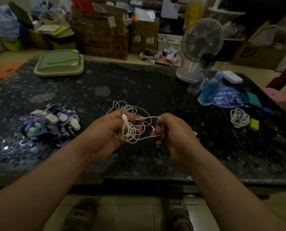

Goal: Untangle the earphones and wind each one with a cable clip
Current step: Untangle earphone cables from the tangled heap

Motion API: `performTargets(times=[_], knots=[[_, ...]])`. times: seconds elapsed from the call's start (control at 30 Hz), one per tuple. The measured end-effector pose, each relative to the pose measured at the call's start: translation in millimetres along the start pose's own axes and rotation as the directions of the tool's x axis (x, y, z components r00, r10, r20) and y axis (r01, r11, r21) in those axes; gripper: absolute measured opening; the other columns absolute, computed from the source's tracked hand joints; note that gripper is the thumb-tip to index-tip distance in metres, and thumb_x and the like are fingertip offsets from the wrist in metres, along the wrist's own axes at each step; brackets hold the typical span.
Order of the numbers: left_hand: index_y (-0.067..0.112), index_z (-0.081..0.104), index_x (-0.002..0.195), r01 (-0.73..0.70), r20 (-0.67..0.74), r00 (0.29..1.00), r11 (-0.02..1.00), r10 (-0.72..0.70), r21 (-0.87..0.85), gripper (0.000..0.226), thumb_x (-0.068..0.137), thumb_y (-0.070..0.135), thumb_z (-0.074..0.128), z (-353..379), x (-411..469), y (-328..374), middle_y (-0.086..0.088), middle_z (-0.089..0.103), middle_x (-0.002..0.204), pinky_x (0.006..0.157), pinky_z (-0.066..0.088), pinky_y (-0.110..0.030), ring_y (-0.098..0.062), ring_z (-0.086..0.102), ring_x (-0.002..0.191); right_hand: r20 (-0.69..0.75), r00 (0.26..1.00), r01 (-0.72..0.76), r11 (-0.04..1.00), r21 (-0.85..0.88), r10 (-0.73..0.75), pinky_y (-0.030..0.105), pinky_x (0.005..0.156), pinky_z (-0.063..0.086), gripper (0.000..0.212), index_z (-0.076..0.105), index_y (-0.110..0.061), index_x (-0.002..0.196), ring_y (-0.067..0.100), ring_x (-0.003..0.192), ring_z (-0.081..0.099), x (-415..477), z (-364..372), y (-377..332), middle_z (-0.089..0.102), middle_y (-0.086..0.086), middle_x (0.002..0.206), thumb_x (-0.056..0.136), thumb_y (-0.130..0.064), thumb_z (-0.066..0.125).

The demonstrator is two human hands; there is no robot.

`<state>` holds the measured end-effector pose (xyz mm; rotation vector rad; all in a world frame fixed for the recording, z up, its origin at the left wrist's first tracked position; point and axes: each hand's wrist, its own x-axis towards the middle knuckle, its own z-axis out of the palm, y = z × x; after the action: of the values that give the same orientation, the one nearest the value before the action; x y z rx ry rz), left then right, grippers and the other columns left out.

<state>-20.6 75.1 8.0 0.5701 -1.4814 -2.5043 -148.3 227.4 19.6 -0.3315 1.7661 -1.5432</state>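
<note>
I count one tangled bundle of thin white earphone cable (pixel 130 129), held up over the middle of the dark speckled stone table (pixel 138 77). My left hand (pixel 110 130) is curled around the bulk of the knot, fingers closed on it with loops spilling above and below. My right hand (pixel 169 130) pinches two strands that run across the gap from the bundle, fingertips pressed together on them.

Taking the bundle as the landmark: to its left on the table lies one heap of purple, white, blue and black cable clips (pixel 52 125), too jumbled to count singly. Far behind and left of it sits one pale green lidded plastic tray (pixel 58 64). To its right lies one neatly coiled white cable (pixel 239 117), with one small yellow block (pixel 254 125) just beside that coil. Behind and right of the bundle stand one blue-tinted plastic water bottle (pixel 209 90), one clear glass (pixel 194 87) and one white desk fan (pixel 202 40) with a round base.

The table is glossy and mottled grey-black. Beyond it the dim room is crowded with brown cardboard boxes (pixel 102 35) and bags. Below the table edge I see pale floor tiles and two slippered feet (pixel 177 212).
</note>
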Motion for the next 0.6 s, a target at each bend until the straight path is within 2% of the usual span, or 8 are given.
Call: performTargets(times=[0.07, 0.17, 0.27, 0.33, 0.4, 0.5, 0.53, 0.6], knots=[[0.01, 0.066, 0.093, 0.043, 0.102, 0.994, 0.999, -0.04, -0.033, 0.011, 0.092, 0.008, 0.055, -3.0, -3.5, -0.1, -0.02, 0.07, 0.129, 0.074, 0.06, -0.032, -0.023, 0.071, 0.091, -0.051, 0.999, 0.011, 0.995, 0.101, -0.005, 0.028, 0.047, 0.034, 0.025, 0.048, -0.019, 0.075, 0.013, 0.049, 0.04, 1.9, -2.1, -2.9, 0.042, -0.004, 0.056, 0.1, -0.02, 0.046], [0.008, 0.066, 0.096, 0.148, 0.264, 0.959, 0.978, -0.105, -0.147, 0.028, 0.092, 0.031, 0.051, -3.5, -8.7, -0.1, -0.025, 0.067, 0.128, 0.067, 0.056, -0.031, -0.024, 0.066, 0.082, -0.086, 0.992, 0.083, 0.992, -0.097, -0.091, 0.033, 0.054, 0.036, 0.032, 0.053, -0.023, 0.075, 0.01, 0.05, 0.042, 4.4, -1.1, -0.5, 0.046, -0.01, 0.055, 0.103, -0.037, 0.059], [0.014, 0.059, 0.077, 0.146, 0.218, 0.968, 0.985, -0.123, -0.089, 0.043, 0.092, 0.054, 0.058, -2.8, -3.1, -2.3, -0.017, 0.066, 0.09, 0.053, 0.04, -0.026, -0.02, 0.051, 0.064, -0.065, 0.987, 0.13, 0.975, -0.178, -0.144, 0.038, 0.068, 0.043, 0.032, 0.058, -0.023, 0.076, 0.013, 0.063, 0.051, 4.4, -1.2, 0.4, 0.052, -0.008, 0.061, 0.101, -0.043, 0.063], [0.017, 0.051, 0.072, 0.106, 0.117, 0.987, 0.992, -0.113, 0.07, 0.037, 0.092, 0.043, 0.067, -0.6, 0.4, -6.2, -0.006, 0.048, 0.065, 0.049, 0.031, -0.024, -0.015, 0.037, 0.053, -0.05, 0.983, 0.168, 0.974, -0.153, -0.177, 0.035, 0.075, 0.046, 0.03, 0.063, -0.019, 0.08, 0.013, 0.068, 0.054, 3.8, -4.7, -0.9, 0.054, -0.009, 0.061, 0.101, -0.04, 0.063], [0.014, 0.052, 0.076, 0.102, 0.023, 0.994, 0.983, -0.107, 0.15, 0.026, 0.097, 0.023, 0.063, 1.1, 1.3, -10.3, -0.003, 0.04, 0.062, 0.047, 0.032, -0.022, -0.012, 0.035, 0.05, -0.055, 0.975, 0.212, 0.974, -0.083, -0.217, 0.032, 0.077, 0.047, 0.028, 0.066, -0.015, 0.083, 0.012, 0.069, 0.054, 3.4, -6.4, -2.3, 0.054, -0.009, 0.061, 0.102, -0.035, 0.063], [0.006, 0.064, 0.107, 0.103, -0.022, 0.995, 0.963, -0.1, 0.248, 0.011, 0.103, 0.011, 0.056, 5.3, -1.0, -9.7, -0.007, 0.046, 0.068, 0.048, 0.038, -0.022, -0.011, 0.043, 0.05, -0.122, 0.953, 0.277, 0.961, -0.02, -0.278, 0.025, 0.073, 0.051, 0.03, 0.064, -0.019, 0.075, 0.008, 0.068, 0.054, 2.7, -9.1, -5.6, 0.054, -0.01, 0.061, 0.104, -0.029, 0.061], [0.007, 0.065, 0.118, 0.112, -0.022, 0.994, 0.951, -0.11, 0.287, 0.017, 0.104, 0.011, 0.055, 4.5, -1.6, -8.9, -0.007, 0.049, 0.068, 0.051, 0.041, -0.023, -0.012, 0.046, 0.053, -0.152, 0.945, 0.292, 0.956, -0.01, -0.29, 0.026, 0.076, 0.052, 0.03, 0.065, -0.019, 0.076, 0.009, 0.069, 0.055, 2.7, -10.5, -6.5, 0.055, -0.009, 0.061, 0.104, -0.029, 0.059], [0.009, 0.065, 0.12, 0.102, -0.019, 0.995, 0.959, -0.1, 0.265, 0.019, 0.104, 0.012, 0.056, 2.6, -1.6, -5.5, -0.008, 0.057, 0.072, 0.061, 0.046, -0.029, -0.015, 0.055, 0.059, -0.204, 0.934, 0.313, 0.948, 0.062, -0.295, 0.038, 0.09, 0.053, 0.031, 0.066, -0.02, 0.077, 0.014, 0.071, 0.056, 3.2, -13.7, -9.0, 0.053, -0.005, 0.062, 0.106, -0.029, 0.057]])
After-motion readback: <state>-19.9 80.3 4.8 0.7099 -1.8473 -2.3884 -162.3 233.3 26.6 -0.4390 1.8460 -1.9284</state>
